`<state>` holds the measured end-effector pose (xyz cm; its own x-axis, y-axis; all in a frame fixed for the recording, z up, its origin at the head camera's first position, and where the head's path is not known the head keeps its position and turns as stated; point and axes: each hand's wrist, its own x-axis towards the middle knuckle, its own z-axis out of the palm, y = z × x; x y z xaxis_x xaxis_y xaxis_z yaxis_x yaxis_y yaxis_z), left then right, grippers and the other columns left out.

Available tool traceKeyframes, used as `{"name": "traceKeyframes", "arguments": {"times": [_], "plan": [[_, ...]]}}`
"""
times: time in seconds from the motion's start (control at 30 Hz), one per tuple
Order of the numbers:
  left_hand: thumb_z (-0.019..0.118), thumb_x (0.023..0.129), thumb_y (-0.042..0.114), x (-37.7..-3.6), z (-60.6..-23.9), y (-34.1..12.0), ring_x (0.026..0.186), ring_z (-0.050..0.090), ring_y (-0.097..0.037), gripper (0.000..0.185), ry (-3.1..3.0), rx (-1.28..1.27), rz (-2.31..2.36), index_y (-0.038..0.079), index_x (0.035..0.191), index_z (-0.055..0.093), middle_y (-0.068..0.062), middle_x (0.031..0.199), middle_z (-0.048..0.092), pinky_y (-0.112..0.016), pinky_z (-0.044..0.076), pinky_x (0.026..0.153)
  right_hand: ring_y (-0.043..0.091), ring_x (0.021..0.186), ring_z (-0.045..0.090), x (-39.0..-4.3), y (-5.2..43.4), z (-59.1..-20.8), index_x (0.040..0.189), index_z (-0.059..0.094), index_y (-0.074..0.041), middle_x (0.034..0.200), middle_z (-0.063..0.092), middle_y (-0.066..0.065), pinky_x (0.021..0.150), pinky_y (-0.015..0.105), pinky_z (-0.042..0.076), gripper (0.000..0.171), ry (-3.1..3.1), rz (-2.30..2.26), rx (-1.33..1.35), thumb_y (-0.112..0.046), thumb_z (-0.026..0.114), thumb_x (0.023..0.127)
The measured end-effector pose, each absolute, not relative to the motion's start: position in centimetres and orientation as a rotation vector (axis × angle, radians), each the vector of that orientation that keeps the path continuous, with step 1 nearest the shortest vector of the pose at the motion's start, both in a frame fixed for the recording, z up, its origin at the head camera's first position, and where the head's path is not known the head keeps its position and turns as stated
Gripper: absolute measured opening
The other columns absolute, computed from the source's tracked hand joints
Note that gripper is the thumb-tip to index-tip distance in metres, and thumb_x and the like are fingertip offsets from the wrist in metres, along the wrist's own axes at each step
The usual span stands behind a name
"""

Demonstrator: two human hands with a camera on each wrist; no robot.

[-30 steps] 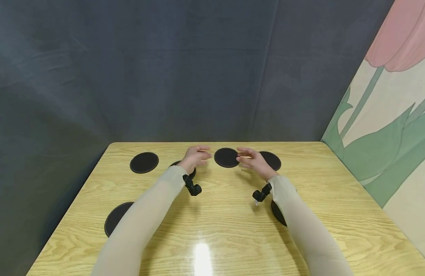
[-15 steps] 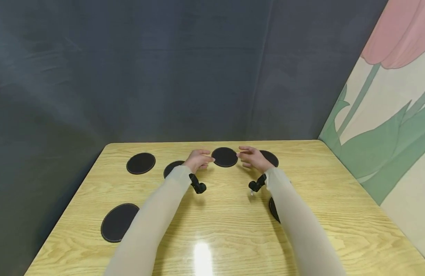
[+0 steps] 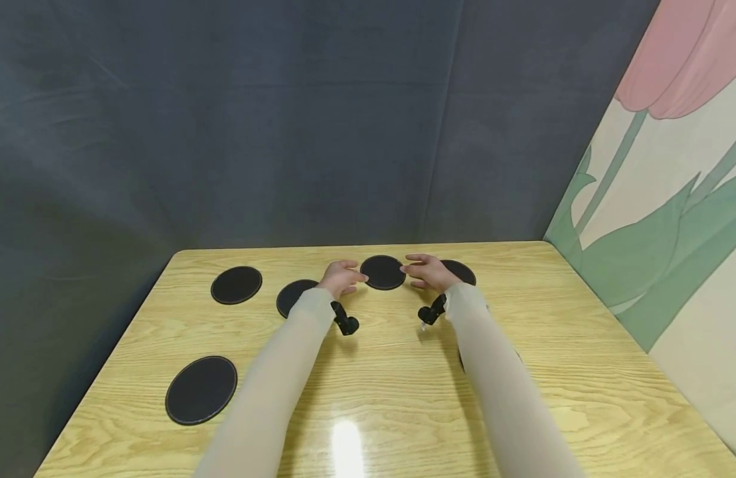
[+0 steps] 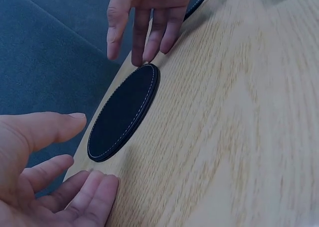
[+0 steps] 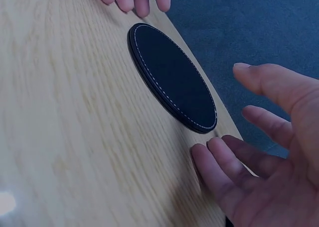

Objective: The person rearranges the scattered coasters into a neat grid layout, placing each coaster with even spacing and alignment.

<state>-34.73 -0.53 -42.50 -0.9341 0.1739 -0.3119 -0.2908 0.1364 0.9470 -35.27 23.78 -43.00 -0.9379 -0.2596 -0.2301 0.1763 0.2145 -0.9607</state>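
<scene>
Grips open over wooden table [image 3: 404,398] by dark curtain [image 3: 254,133].

Both hands have closed in on the black coaster [image 3: 382,272] near the far edge of the tabletop [image 3: 392,372]: the left hand [image 3: 342,277] has come in from its left until its fingertips sit at the rim, and the right hand [image 3: 426,271] has lowered and drawn in to the opposite rim, narrowing the gap between them

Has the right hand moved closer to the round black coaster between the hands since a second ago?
Yes. The right hand has closed in leftward on the coaster; its fingertips now reach the coaster's right edge.
</scene>
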Motion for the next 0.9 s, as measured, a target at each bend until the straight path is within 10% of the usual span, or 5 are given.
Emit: {"name": "traceKeyframes", "arguments": {"times": [0.9], "plan": [[0.066, 0.087, -0.004, -34.7, -43.2, 0.9, 0.132, 0.047, -0.029, 0.059, 2.022, -0.158, 1.982, 0.005, 0.142, 0.048, -0.013, 0.151, 0.04, -0.037, 0.048, 0.103, 0.033, 0.143, 0.028, -35.0, 21.8, -43.3, 0.148, 0.03, 0.006, 0.156, 0.025, 0.021, 0.112, 0.045, 0.037, 0.055, 2.102, -1.868, -0.006, -0.006, 0.052, 0.1]]}}
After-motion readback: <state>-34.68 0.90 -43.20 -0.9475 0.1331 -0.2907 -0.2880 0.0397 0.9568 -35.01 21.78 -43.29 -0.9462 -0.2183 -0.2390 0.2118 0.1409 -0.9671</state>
